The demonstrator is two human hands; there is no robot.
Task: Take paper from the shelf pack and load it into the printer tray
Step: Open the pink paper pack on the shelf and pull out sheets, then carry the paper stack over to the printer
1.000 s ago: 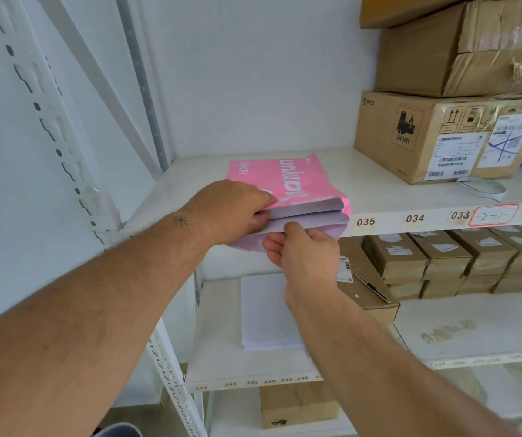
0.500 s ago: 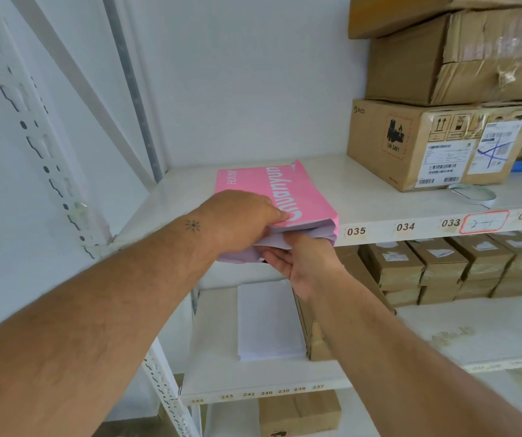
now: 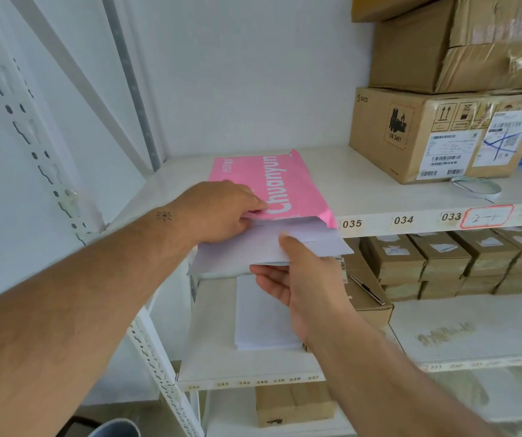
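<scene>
While the left hand (image 3: pixel 221 212) presses the pink pack (image 3: pixel 272 187) flat at the shelf's (image 3: pixel 411 197) near edge, the right hand (image 3: pixel 297 272) pinches the half-drawn sheets (image 3: pixel 253 250); pull level (no fanning).

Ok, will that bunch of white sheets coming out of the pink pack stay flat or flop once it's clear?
The sheets look thin, so they'll probably sag beyond the right hand, which pinches only their front edge. The pink pack may drag along unless the left hand presses it down.

Pink paper pack (image 3: pixel 266 181) reads "Chuanyun"; cardboard box (image 3: pixel 411 134) at 2 o'clock: "PICO", "UN 3481"; shelf edge (image 3: pixel 379 222): 035, 034, 033, 031.
</scene>
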